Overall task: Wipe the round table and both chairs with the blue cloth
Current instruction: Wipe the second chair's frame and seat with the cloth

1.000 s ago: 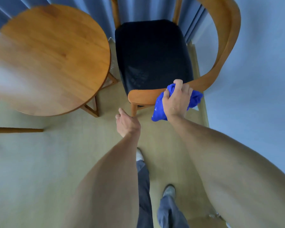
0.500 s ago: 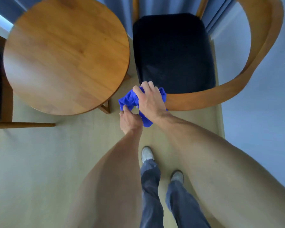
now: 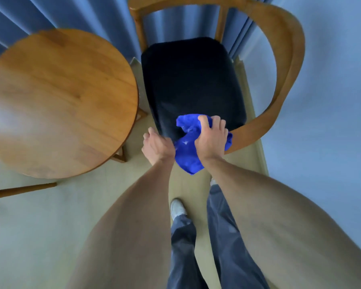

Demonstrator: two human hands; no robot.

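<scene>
A crumpled blue cloth [image 3: 188,151] lies over the front edge of the near chair's black seat [image 3: 192,80], and my right hand [image 3: 212,138] grips it from above. My left hand [image 3: 157,147] is at the seat's front left corner, touching the cloth's left side; its fingertips are hidden, so its hold is unclear. The chair's curved wooden back and arm [image 3: 288,59] wrap round the right side. The round wooden table [image 3: 61,101] stands to the left of the chair. Only a wooden part of the second chair [image 3: 19,189] shows at the left edge.
Blue curtains [image 3: 71,13] hang behind the table and chair. A pale wall [image 3: 331,101] runs close along the chair's right side. My legs and white shoes [image 3: 177,207] stand on the light floor just in front of the chair.
My right hand has carried the cloth from the chair's right front arm to the left corner, then back onto the front of the seat. My left hand has risen beside it.
</scene>
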